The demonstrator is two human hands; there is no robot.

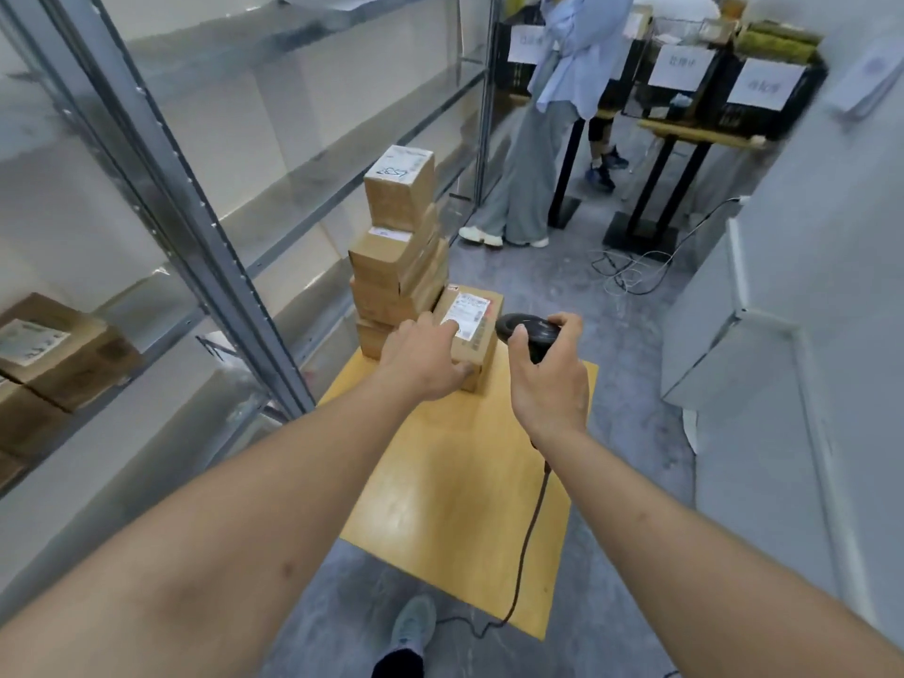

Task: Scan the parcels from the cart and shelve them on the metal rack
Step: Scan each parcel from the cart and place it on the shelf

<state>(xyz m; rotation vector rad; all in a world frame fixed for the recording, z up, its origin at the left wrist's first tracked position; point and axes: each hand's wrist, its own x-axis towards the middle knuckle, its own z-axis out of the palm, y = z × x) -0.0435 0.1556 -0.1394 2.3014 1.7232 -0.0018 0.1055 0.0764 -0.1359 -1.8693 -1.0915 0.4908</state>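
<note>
A small cardboard parcel (477,330) with a white label lies on the yellow cart top (460,482). My left hand (423,357) grips this parcel, fingers over its top and thumb against its near side. My right hand (548,374) holds a black corded barcode scanner (526,335), its head just right of the parcel's label. A tall stack of several cardboard parcels (398,247) stands at the cart's far left corner. The metal rack (195,222) runs along the left, with shelved parcels (54,349) on a lower level.
A person in pale clothes (548,115) stands at the aisle's far end beside black stands with labelled crates (709,85). Loose cables (631,271) lie on the grey floor. A white cabinet (782,335) lines the right side. My shoe (413,623) is below the cart.
</note>
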